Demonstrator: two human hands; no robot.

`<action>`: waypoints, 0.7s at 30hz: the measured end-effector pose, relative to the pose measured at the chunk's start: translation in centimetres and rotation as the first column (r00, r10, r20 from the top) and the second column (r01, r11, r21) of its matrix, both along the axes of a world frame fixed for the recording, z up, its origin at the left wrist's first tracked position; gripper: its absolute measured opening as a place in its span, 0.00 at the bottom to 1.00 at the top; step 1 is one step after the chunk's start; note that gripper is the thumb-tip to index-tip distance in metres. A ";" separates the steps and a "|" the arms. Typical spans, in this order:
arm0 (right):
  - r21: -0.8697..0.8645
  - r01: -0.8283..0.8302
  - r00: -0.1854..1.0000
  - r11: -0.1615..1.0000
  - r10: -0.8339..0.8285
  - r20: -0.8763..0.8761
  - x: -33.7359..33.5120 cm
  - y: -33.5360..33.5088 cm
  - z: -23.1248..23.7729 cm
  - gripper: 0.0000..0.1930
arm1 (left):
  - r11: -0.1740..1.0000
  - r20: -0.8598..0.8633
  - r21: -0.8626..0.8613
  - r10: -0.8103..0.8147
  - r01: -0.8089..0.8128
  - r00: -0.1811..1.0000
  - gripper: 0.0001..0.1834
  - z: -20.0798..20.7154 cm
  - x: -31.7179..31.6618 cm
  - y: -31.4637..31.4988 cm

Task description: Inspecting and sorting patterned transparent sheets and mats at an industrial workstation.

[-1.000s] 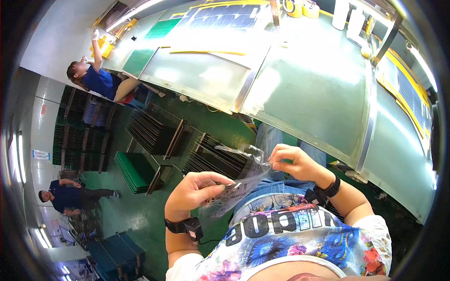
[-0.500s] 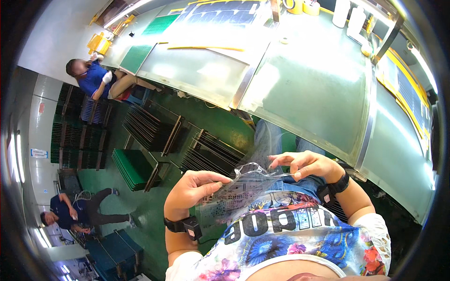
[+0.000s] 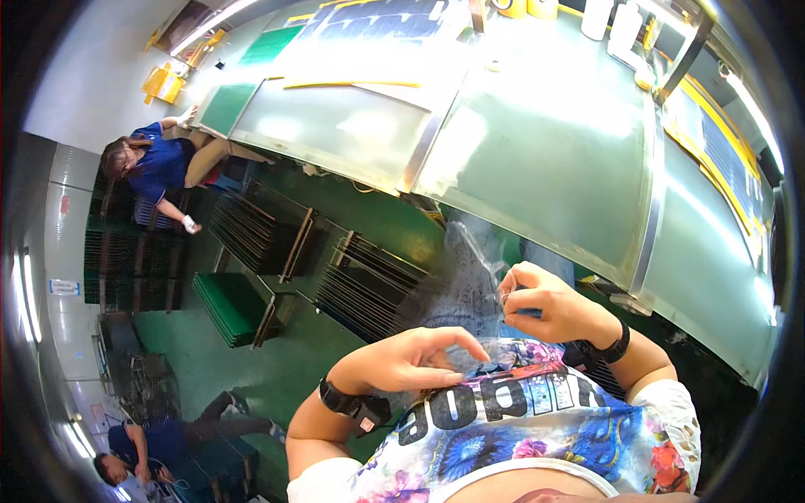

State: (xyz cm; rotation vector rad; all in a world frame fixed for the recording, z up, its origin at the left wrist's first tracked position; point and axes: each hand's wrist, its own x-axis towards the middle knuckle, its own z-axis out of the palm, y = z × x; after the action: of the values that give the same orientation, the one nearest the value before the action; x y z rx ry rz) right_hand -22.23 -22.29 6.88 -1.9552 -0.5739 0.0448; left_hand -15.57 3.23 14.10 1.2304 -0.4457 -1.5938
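Note:
A thin see-through sheet of film (image 3: 459, 303) with a fine dark printed pattern hangs in front of my body, smeared by motion. The fingers of my right hand (image 3: 549, 306) are pinched at its right edge. My left hand (image 3: 411, 360) is beside the sheet's near side, in front of my patterned shirt. Its index finger and thumb are apart, with no grip on the sheet to be seen. Whether the left fingertips touch the film I cannot make out.
A long glass-topped bench (image 3: 537, 159) stands ahead. Slotted racks of dark panels (image 3: 360, 289) and green boards (image 3: 235, 306) are on the floor to the left. One person (image 3: 159, 163) is at the bench's far left; another (image 3: 147, 444) is lower left.
The sheet was stretched between both hands; now it has swung away, held at the right. My left hand has let go and moved right. The person at the bench has lowered one arm.

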 end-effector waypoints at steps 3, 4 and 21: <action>0.022 -0.052 0.995 0.998 0.054 -0.089 -1.3 -0.6 0.2 0.03 | 0.999 -0.150 -0.036 -0.017 0.012 0.989 0.19 -2.0 -0.6 -0.9; 0.106 -0.089 0.949 0.990 0.116 -0.294 -1.7 -1.1 0.6 0.02 | 0.998 -0.203 -0.051 -0.036 0.026 0.978 0.19 -2.3 -0.5 -1.0; 0.324 -0.435 0.794 0.840 0.528 -0.302 -4.3 -7.4 1.0 0.04 | 0.979 -0.382 -0.014 0.185 -0.205 0.906 0.20 -3.7 -2.3 0.3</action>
State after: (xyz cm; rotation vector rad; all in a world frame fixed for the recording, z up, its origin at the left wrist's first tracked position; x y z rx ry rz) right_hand -26.52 -29.65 7.83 -1.4637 -0.7676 0.6428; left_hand -17.90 3.57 10.44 0.8661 -0.1117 -1.5869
